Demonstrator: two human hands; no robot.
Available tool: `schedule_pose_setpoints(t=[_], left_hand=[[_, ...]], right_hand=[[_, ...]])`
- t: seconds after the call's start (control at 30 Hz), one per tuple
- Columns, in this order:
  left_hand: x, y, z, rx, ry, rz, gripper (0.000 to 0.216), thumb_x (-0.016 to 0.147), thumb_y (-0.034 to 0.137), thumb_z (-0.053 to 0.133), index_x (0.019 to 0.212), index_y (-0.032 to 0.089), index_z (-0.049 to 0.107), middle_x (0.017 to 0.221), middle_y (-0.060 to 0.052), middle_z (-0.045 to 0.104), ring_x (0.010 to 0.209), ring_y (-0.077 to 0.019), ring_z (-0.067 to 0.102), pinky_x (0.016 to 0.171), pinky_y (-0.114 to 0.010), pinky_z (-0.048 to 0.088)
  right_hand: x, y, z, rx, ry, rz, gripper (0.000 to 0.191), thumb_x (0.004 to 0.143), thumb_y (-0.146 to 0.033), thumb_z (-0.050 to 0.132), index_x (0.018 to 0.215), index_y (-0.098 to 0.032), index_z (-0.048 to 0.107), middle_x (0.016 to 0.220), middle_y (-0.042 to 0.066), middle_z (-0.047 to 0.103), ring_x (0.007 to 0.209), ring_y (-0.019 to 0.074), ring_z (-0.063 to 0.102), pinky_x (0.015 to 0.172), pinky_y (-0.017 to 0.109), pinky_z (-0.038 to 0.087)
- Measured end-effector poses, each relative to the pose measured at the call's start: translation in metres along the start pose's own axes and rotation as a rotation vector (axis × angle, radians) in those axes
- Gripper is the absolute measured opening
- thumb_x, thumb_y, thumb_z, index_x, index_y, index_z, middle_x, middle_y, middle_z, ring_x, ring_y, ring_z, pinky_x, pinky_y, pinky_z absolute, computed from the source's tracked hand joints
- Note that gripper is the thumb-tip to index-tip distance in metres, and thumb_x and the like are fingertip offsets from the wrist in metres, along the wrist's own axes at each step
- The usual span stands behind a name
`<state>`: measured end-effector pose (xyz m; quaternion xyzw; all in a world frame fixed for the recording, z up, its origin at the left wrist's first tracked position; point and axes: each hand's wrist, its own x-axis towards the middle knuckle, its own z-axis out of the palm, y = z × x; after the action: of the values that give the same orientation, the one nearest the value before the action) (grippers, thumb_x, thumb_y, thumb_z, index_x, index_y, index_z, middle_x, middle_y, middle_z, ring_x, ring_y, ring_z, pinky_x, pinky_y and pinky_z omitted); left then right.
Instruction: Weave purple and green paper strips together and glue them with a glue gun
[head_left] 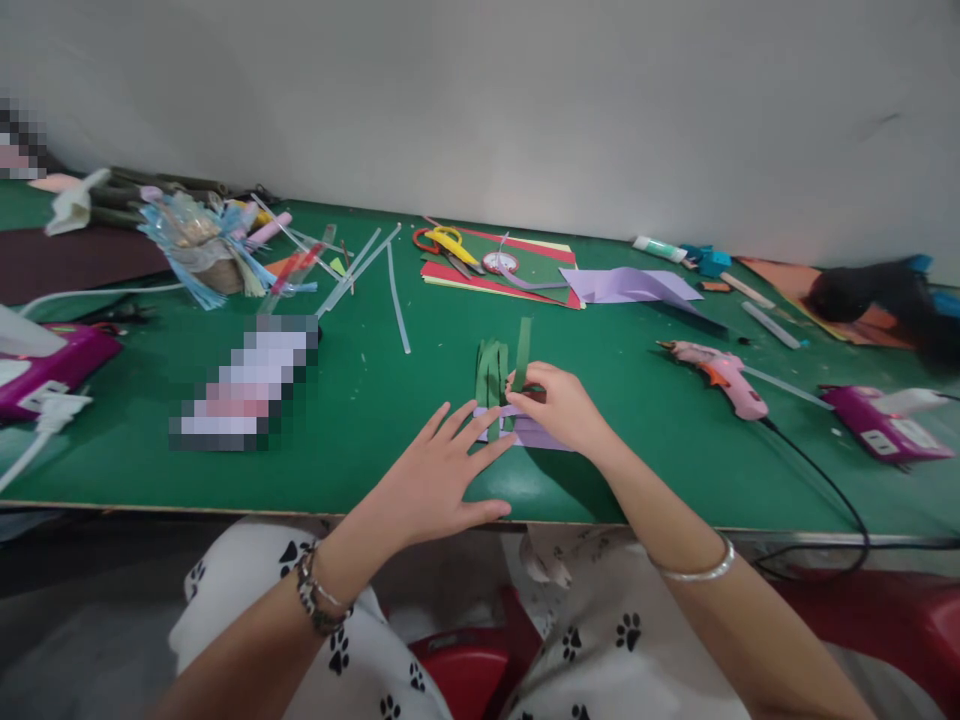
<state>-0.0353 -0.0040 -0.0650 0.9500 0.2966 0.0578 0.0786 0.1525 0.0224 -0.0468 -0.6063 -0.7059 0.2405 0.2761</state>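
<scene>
On the green table in front of me lie purple paper strips [541,433] with several green paper strips [491,372] crossing them. My left hand [444,470] rests over the near left part, fingers spread, its fingertips touching the strips. Between the thumb and fingers of my right hand [562,402] is one green paper strip [523,350], its free end pointing up and away from me. My right fingers partly cover the spot where this strip meets the purple ones.
A pink glue gun [724,378] with a black cord lies to the right, near a purple power strip [889,425]. Scissors [454,245] rest on coloured paper sheets [450,283] at the back. Clear glue sticks [397,300] lie left of them. A pixelated object [251,385] is at left.
</scene>
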Motion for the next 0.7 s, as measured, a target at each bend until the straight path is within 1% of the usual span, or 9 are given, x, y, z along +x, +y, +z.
schedule_pose_setpoints(t=[0.07, 0.2, 0.37, 0.43, 0.7], left_hand=[[0.0, 0.0, 0.001, -0.002, 0.001, 0.0, 0.063, 0.083, 0.063, 0.03, 0.133, 0.026, 0.037, 0.142, -0.008, 0.032, 0.13, -0.0326, 0.025, 0.104, -0.052, 0.02], [0.0, -0.001, 0.002, -0.002, 0.006, -0.001, 0.062, 0.083, 0.063, 0.03, 0.133, 0.027, 0.037, 0.14, -0.008, 0.035, 0.13, -0.0314, 0.026, 0.105, -0.051, 0.019], [0.0, -0.001, 0.0, 0.0, -0.004, 0.001, 0.062, 0.083, 0.063, 0.032, 0.133, 0.026, 0.036, 0.142, -0.008, 0.032, 0.13, -0.0325, 0.025, 0.104, -0.053, 0.019], [0.0, -0.001, 0.0, -0.009, 0.0, 0.002, 0.062, 0.083, 0.063, 0.031, 0.133, 0.027, 0.036, 0.142, -0.008, 0.032, 0.13, -0.032, 0.025, 0.104, -0.053, 0.019], [0.0, -0.002, 0.002, -0.017, 0.009, 0.002, 0.063, 0.083, 0.063, 0.03, 0.133, 0.027, 0.036, 0.141, -0.008, 0.034, 0.13, -0.0313, 0.025, 0.105, -0.053, 0.018]], right_hand=[[0.002, 0.001, 0.0, -0.029, -0.021, -0.024, 0.014, 0.071, -0.017, 0.053, 0.058, -0.017, 0.049, 0.072, 0.002, 0.052, 0.066, 0.0121, 0.049, 0.062, 0.026, 0.041], [0.005, 0.004, -0.004, -0.108, -0.065, -0.037, 0.021, 0.067, -0.017, 0.058, 0.051, -0.018, 0.045, 0.063, -0.002, 0.045, 0.057, 0.0098, 0.045, 0.057, 0.025, 0.037], [0.011, 0.007, -0.014, 0.029, -0.215, 0.01, 0.01, 0.066, -0.017, 0.058, 0.058, -0.018, 0.052, 0.062, -0.003, 0.053, 0.057, 0.0098, 0.05, 0.057, 0.025, 0.039], [0.012, 0.007, -0.015, 0.016, -0.211, 0.027, 0.01, 0.066, -0.017, 0.058, 0.057, -0.018, 0.053, 0.06, -0.003, 0.054, 0.055, 0.0097, 0.049, 0.056, 0.024, 0.038], [0.012, 0.002, -0.007, -0.122, -0.112, 0.032, 0.012, 0.064, -0.014, 0.058, 0.055, -0.018, 0.052, 0.056, -0.004, 0.053, 0.053, 0.0088, 0.047, 0.054, 0.023, 0.034]])
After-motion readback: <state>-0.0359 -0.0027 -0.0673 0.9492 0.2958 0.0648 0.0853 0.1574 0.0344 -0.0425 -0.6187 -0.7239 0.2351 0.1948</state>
